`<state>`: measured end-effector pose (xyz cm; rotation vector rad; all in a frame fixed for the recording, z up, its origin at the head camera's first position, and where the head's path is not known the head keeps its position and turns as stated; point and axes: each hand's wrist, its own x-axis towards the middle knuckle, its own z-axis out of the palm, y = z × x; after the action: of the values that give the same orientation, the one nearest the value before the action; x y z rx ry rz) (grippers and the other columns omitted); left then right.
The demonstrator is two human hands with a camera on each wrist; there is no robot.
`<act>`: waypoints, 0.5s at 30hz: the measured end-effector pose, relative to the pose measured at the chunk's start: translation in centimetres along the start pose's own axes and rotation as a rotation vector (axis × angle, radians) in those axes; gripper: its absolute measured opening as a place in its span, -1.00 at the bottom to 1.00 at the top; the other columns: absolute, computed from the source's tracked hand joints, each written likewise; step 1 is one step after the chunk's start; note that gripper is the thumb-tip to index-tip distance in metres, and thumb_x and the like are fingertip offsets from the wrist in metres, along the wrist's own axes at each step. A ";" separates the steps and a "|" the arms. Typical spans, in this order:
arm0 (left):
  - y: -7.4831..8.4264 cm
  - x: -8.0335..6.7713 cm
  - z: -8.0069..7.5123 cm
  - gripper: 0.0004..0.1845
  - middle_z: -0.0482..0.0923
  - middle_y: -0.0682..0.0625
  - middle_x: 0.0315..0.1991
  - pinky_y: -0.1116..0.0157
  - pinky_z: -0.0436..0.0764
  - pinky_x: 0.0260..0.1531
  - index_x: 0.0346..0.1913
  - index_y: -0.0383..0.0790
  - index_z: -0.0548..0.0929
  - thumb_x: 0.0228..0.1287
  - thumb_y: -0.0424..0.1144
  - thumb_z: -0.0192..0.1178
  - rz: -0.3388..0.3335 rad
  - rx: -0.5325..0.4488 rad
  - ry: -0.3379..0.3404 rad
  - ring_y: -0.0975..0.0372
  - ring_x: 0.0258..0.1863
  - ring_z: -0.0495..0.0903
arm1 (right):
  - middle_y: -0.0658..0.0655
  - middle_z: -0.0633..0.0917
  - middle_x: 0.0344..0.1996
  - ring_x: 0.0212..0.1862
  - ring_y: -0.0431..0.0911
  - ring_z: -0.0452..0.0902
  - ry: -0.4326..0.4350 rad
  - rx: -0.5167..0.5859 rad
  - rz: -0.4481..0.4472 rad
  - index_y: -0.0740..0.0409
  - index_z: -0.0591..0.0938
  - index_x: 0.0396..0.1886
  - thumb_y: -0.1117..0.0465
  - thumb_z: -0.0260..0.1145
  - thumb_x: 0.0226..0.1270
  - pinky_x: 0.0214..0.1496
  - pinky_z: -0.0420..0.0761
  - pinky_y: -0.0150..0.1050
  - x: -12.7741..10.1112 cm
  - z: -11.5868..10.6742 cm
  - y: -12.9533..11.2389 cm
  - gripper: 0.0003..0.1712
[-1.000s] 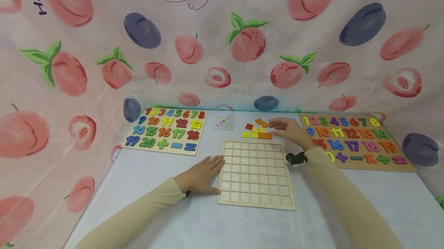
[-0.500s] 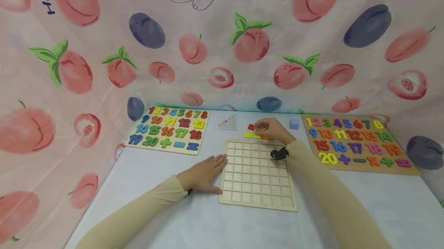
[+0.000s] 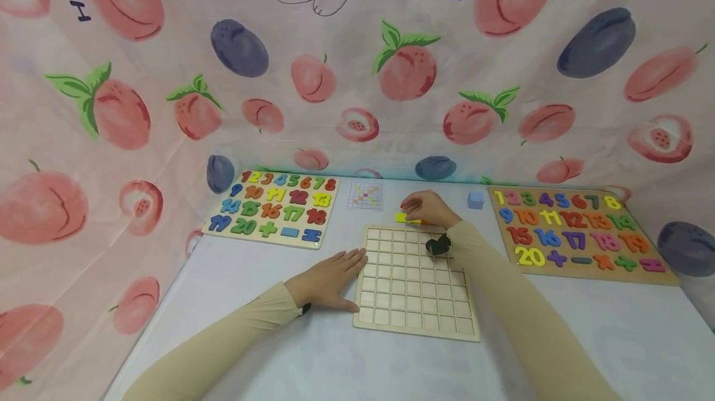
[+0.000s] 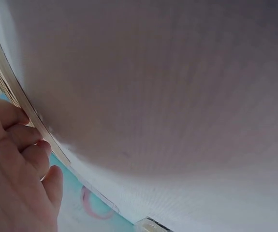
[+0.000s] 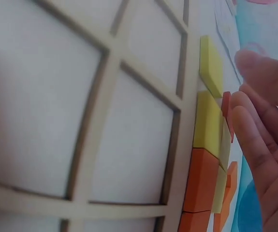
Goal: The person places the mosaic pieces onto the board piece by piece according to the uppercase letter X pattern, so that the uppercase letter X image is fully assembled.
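Reaching with fingers loosely curved, gripping nothing, the right hand [image 3: 427, 207] is hovering over tiles [image 3: 403, 218] at the grid's [image 3: 416, 283] 12 o'clock; left hand [image 3: 329, 280], flat, is steadying its 9 o'clock edge (every cell empty, all placing left).

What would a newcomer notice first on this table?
Probably the empty wooden grid board at the centre, with the left hand resting flat against its left edge. Just beyond its far edge the right hand covers a cluster of yellow and orange tiles. Two colourful number puzzles flank the scene.
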<state>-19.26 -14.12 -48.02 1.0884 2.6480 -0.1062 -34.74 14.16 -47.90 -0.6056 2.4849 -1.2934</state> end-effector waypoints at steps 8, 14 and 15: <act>0.2 0.2 -0.1 0.10 -0.20 -0.01 0.53 0.22 -0.04 0.50 0.50 -0.18 -0.09 0.07 0.44 0.03 0.000 -0.019 -0.002 0.19 0.52 -0.16 | 0.31 0.67 -0.10 -0.08 0.07 0.61 -0.010 -0.070 0.032 0.32 0.61 -0.06 0.41 0.41 0.05 0.02 0.63 -0.13 0.1 0.1 0.3 -0.61; 0.1 0.3 -0.2 0.10 -0.20 0.00 0.53 0.22 -0.03 0.50 0.50 -0.17 -0.09 0.07 0.45 0.03 0.003 -0.016 -0.001 0.19 0.52 -0.16 | 0.27 0.68 -0.13 -0.11 0.05 0.61 -0.012 -0.143 0.003 0.30 0.62 -0.08 0.44 0.40 0.04 -0.01 0.64 -0.13 0.3 0.3 0.0 -0.62; 0.1 0.3 -0.2 0.10 -0.20 -0.01 0.53 0.22 -0.03 0.50 0.50 -0.17 -0.09 0.07 0.44 0.03 0.002 -0.018 0.000 0.19 0.52 -0.16 | 0.27 0.68 -0.14 -0.12 0.05 0.61 -0.014 -0.154 -0.008 0.30 0.62 -0.07 0.44 0.40 0.04 -0.02 0.64 -0.14 0.4 0.3 -0.1 -0.62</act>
<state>-19.46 -13.79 -47.92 1.0860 2.6427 -0.0820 -34.91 13.67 -48.01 -0.6579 2.5898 -1.1039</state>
